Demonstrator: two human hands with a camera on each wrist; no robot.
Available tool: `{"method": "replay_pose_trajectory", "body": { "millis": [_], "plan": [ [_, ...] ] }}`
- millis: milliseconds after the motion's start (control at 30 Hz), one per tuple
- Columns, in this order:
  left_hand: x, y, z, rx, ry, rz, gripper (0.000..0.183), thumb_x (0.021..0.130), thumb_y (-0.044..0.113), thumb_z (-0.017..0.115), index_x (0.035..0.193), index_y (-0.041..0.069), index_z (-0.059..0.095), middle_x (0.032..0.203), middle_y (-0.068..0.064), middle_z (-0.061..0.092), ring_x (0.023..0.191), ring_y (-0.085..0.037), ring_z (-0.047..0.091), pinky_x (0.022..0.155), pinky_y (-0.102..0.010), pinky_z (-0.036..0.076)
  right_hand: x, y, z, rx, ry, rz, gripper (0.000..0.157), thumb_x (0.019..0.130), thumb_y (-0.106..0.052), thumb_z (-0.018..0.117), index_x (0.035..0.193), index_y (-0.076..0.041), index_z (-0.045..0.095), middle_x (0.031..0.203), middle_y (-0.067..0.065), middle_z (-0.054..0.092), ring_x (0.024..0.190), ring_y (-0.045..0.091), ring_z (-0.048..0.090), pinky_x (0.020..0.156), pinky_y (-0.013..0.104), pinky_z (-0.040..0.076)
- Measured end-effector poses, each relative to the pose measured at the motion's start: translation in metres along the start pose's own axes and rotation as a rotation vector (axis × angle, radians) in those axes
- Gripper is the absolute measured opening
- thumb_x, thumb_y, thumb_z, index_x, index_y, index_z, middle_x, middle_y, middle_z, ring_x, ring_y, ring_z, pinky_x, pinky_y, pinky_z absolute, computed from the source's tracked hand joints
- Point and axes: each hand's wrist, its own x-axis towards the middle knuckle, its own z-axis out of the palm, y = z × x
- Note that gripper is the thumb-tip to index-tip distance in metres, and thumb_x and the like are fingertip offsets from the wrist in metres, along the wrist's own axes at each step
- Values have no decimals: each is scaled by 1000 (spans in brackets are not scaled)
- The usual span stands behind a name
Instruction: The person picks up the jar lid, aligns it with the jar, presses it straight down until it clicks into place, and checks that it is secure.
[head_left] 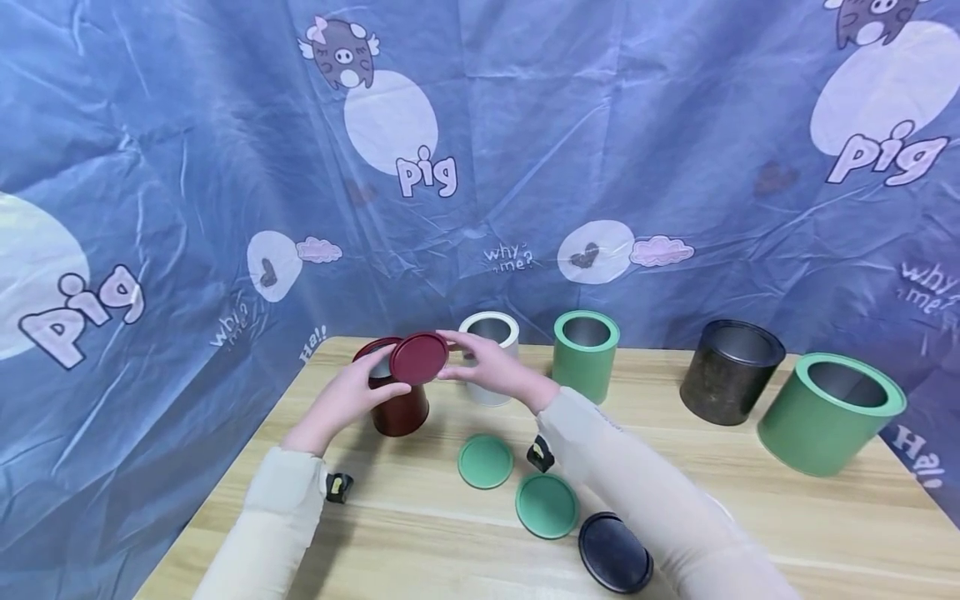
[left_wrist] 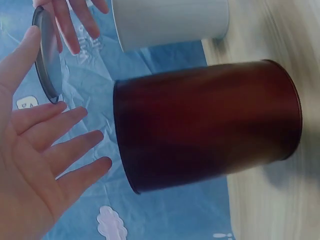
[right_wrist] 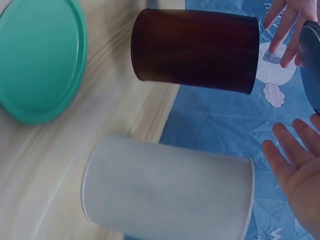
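Observation:
A dark red round lid [head_left: 420, 358] is held up and tilted between both hands, just above and in front of the dark red can [head_left: 401, 412]. My left hand [head_left: 352, 398] grips the lid's left side with thumb and forefinger, its other fingers spread in the left wrist view. From the other side my right hand [head_left: 491, 364] holds the lid's right edge between thumb and forefinger. The can stands upright and uncovered, its opening partly hidden by the lid and left hand. Behind the right hand stands a white can [right_wrist: 170, 187], also uncovered.
Right of the white can is a green can [head_left: 585, 367]; farther right stand a black can [head_left: 727, 375] and a larger green can [head_left: 825, 421]. Two green lids [head_left: 485, 461] and a black lid [head_left: 615, 552] lie nearer. A patterned blue cloth [head_left: 480, 167] hangs behind the table.

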Motion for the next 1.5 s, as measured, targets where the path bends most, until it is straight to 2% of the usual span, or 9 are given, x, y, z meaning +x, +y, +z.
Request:
{"method": "replay_pose_trajectory", "body": {
  "millis": [200, 433, 733, 900, 1233, 1500],
  "plan": [
    [-2, -10, -2, -14, 33, 23, 70, 85, 31, 74, 143, 3, 45, 141, -21, 51, 131, -40, 46, 108, -57, 37, 6, 3, 14, 77, 1, 7, 64, 87, -16, 73, 143, -3, 45, 136, 15, 58, 124, 29, 57, 103, 46, 47],
    [-1, -21, -5, -7, 37, -11, 72, 86, 30, 73, 145, 3, 41, 142, -25, 49, 131, -42, 45, 107, -58, 37, 16, 4, 21, 105, -5, 34, 63, 89, -18, 71, 144, -5, 44, 141, 13, 53, 125, 29, 56, 106, 47, 44],
    [-1, -36, -14, -11, 16, -57, 73, 88, 33, 71, 144, -2, 41, 144, -27, 45, 135, -44, 40, 109, -59, 34, 32, 1, 34, 72, -49, 79, 61, 92, -22, 67, 146, -10, 43, 144, 8, 52, 127, 29, 54, 104, 39, 47],
    [2, -48, -17, -31, 7, -44, 72, 89, 33, 69, 144, -3, 40, 143, -28, 45, 135, -45, 39, 109, -60, 33, 39, -1, 39, 33, -64, 115, 62, 92, -29, 66, 147, -16, 42, 145, 5, 51, 128, 27, 53, 104, 39, 47],
    [4, -66, -20, -80, -5, -32, 70, 90, 31, 69, 145, 0, 40, 144, -27, 44, 135, -48, 37, 107, -64, 33, 51, -2, 49, 1, -83, 99, 63, 93, -29, 65, 148, -10, 40, 147, 7, 48, 135, 21, 46, 114, 35, 36],
    [14, -70, -21, -29, -37, -51, 73, 90, 35, 68, 145, -3, 39, 142, -32, 44, 133, -50, 39, 107, -61, 35, 57, 4, 51, -39, -81, 137, 63, 93, -30, 65, 148, -9, 40, 149, 11, 44, 138, 25, 42, 115, 38, 34]
  ]
}}
